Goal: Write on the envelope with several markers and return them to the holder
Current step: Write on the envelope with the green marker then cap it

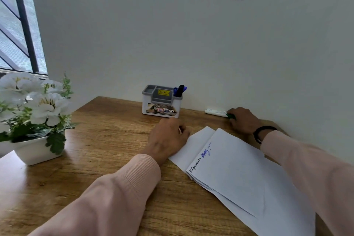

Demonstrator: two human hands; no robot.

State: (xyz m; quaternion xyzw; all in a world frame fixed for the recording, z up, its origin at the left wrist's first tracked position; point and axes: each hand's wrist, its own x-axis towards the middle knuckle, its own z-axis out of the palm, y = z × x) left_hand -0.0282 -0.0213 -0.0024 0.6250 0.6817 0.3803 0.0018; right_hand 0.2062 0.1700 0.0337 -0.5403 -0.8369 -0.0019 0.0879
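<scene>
I see right hand (244,119) curled round smooth white green-capped marker (216,112) at wall edge; left hand (168,138) relaxed, resting on flat paper envelope (239,170); boxy plastic holder (161,104) well apart; woodgrain desk (107,136) bare between.

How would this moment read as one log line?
right hand grips green marker by wall | left hand rests on envelope | holder untouched

White envelope (237,166) lies flat, diagonal, in front-right of the holder (161,104); black and blue writing along its left edge. Holder: white/grey, against the wall, blue and black markers (179,90) upright in its right compartment. White marker (216,112), green end, lies flat to the holder's right
</scene>
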